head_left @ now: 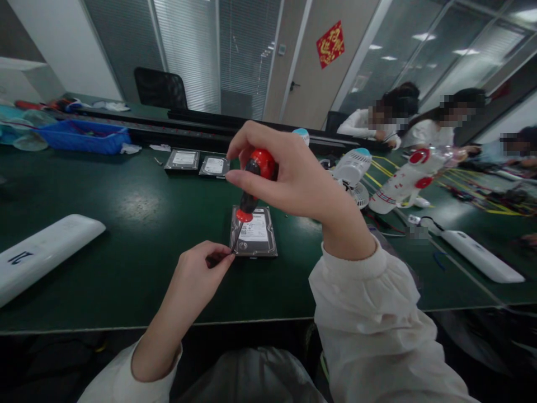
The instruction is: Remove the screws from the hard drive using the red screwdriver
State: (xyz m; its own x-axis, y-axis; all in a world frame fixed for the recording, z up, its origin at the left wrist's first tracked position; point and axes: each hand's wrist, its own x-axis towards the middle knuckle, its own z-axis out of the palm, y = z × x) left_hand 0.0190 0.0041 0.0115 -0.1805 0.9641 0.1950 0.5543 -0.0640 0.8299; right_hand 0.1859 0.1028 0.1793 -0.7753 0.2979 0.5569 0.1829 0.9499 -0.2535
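Right hand (291, 176) grasping screwdriver (250, 193), tip at hard drive (259, 236) corner; left hand (200, 270) beside tip, grip unclear.

Right hand (289, 173): raised higher, palm facing inward, thumb (243, 179) and curved forefinger (243, 137) parted at tips; forearm rises from pale sleeve (369, 302). Left hand (199, 271): lower, fingertips (230, 253) bunched in pinch; wrist bare above pale cuff (145, 380).
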